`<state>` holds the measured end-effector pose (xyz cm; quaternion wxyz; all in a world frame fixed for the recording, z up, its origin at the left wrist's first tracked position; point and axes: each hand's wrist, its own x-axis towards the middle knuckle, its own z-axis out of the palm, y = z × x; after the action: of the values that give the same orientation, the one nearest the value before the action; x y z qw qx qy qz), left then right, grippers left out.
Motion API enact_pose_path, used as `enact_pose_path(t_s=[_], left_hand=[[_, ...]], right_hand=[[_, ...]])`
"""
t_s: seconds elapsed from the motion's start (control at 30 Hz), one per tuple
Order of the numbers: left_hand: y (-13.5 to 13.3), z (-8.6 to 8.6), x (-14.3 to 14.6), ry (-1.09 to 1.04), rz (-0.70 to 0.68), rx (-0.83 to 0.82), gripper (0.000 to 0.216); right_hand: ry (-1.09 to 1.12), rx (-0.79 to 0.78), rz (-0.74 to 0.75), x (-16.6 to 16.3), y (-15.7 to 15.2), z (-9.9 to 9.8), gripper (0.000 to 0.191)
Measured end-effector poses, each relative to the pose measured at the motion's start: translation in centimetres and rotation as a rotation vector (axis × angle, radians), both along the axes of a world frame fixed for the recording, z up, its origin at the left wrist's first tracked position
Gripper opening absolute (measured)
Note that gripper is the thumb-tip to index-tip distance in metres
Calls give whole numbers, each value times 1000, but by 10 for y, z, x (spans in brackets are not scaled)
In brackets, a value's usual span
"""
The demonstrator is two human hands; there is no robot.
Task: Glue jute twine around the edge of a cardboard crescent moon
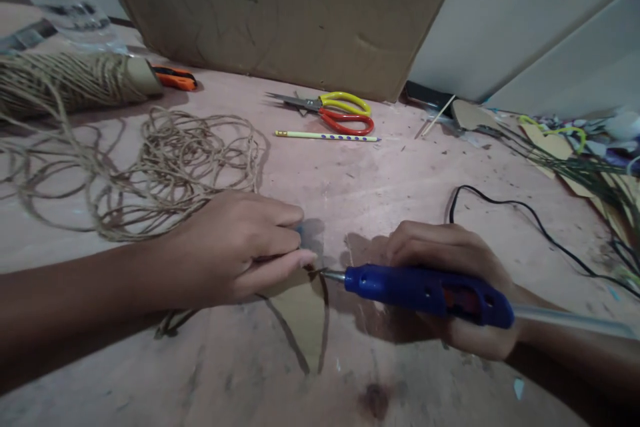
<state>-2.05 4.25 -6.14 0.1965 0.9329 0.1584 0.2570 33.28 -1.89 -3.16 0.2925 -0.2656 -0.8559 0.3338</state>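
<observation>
In the head view my right hand (460,253) grips a blue hot glue gun (400,288), with a clear glue stick (575,320) jutting from its back end. Its metal nozzle points left, at the edge of a curved, pointed piece of cardboard (303,320). Closed over the upper part of this cardboard is my left hand (250,243), its thumb and fingertips close to the nozzle. The hand hides much of the piece. A bit of twine (173,325) shows below my left wrist.
Loose twine (185,153) tangles out from a spool (75,83) at left, beside an orange cutter (175,78). Scissors (345,110) and a pencil (325,136) lie before an upright cardboard sheet (290,13). A black cord (530,210) and mixed scraps (590,147) are at right.
</observation>
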Motion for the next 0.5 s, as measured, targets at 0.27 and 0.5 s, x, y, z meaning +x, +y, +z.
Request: enact_pose_path(t_s=[0.27,0.5], left_hand=[[2,0,6,-64,-20,-34,41],[1,-3,6,-56,-5,-13,42]], right_hand=[[-11,-35,37,-6,4,2,26],[-39,-34,33,-3,2,-2,19]])
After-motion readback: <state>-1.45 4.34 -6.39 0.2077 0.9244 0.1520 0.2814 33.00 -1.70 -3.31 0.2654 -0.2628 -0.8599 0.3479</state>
